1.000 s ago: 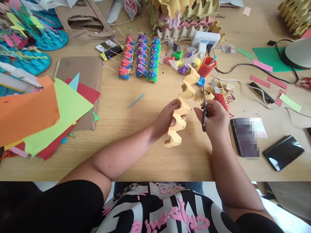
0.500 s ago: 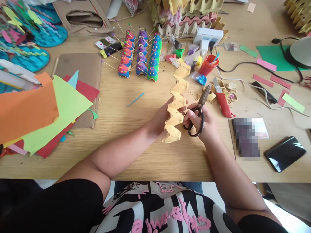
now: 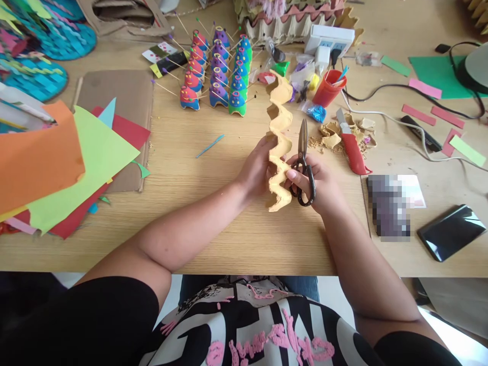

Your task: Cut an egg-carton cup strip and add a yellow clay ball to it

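Note:
A yellow egg-carton strip (image 3: 280,145) with a wavy edge is held on end over the table. My left hand (image 3: 256,168) grips it from the left, its fingers partly hidden behind the strip. In my right hand (image 3: 318,180) is a pair of dark-handled scissors (image 3: 303,152), blades pointing away from me. My right thumb lies by the strip's edge, and the scissors are beside the strip, not cutting it. Beyond my hands stand painted egg-carton caterpillars in three rows: red ones (image 3: 190,96), purple ones (image 3: 218,95) and green ones (image 3: 238,101).
A red utility knife (image 3: 353,152) lies by carton scraps (image 3: 330,138) on the right. Behind are a red cup (image 3: 328,89) and a power strip (image 3: 331,39). A phone (image 3: 452,233) rests at the right. Coloured sheets (image 3: 95,157) cover the left; a blue stick (image 3: 209,146) lies mid-table.
The strip has been turned so its wavy edge shows more from the side. The scissors have tilted more upright, still in my right hand. The camera view has shifted slightly.

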The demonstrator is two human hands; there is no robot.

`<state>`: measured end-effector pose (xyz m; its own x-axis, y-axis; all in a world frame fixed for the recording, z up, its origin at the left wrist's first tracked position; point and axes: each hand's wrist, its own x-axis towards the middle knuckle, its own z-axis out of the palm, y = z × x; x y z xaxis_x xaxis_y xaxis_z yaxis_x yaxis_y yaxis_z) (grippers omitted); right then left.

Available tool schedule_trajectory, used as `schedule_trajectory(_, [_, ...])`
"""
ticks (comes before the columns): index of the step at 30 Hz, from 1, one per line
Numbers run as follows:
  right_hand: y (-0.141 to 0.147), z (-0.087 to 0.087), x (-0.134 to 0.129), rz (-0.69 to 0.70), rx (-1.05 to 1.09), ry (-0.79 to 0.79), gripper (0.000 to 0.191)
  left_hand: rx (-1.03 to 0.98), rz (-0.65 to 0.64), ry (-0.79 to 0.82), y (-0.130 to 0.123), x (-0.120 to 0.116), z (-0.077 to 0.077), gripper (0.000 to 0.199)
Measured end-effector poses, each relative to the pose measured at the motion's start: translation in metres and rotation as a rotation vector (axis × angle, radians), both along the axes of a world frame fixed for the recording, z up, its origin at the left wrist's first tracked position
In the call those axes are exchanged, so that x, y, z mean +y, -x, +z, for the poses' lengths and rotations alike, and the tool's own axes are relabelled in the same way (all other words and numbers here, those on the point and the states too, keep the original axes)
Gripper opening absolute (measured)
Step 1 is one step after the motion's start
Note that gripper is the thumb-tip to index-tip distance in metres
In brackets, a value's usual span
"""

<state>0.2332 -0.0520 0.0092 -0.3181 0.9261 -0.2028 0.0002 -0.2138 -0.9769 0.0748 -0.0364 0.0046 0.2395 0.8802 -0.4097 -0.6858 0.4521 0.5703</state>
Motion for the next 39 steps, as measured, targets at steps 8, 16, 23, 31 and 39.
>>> schedule_trajectory(8, [-0.002,-0.012,0.012,-0.042,0.037,-0.065,0.065,-0.003,0.055,-0.326,-0.003,-0.007,-0.005,0.020])
schedule_trajectory(16, [-0.003,-0.008,0.020,-0.042,0.089,-0.023,0.065,0.194,0.049,-0.383,-0.003,-0.006,-0.011,0.041])
schedule_trajectory(23, [-0.007,-0.019,0.022,-0.136,0.127,0.027,0.059,0.104,0.069,-0.289,-0.005,-0.006,-0.002,0.042])
schedule_trajectory(31, [-0.021,-0.013,0.024,-0.339,-0.105,-0.168,0.052,-0.047,0.113,-0.265,-0.001,0.001,-0.002,0.050])
schedule_trajectory(39, [-0.022,-0.013,0.021,-0.242,-0.293,-0.319,0.055,-0.066,0.106,-0.234,0.001,0.003,-0.013,0.077])
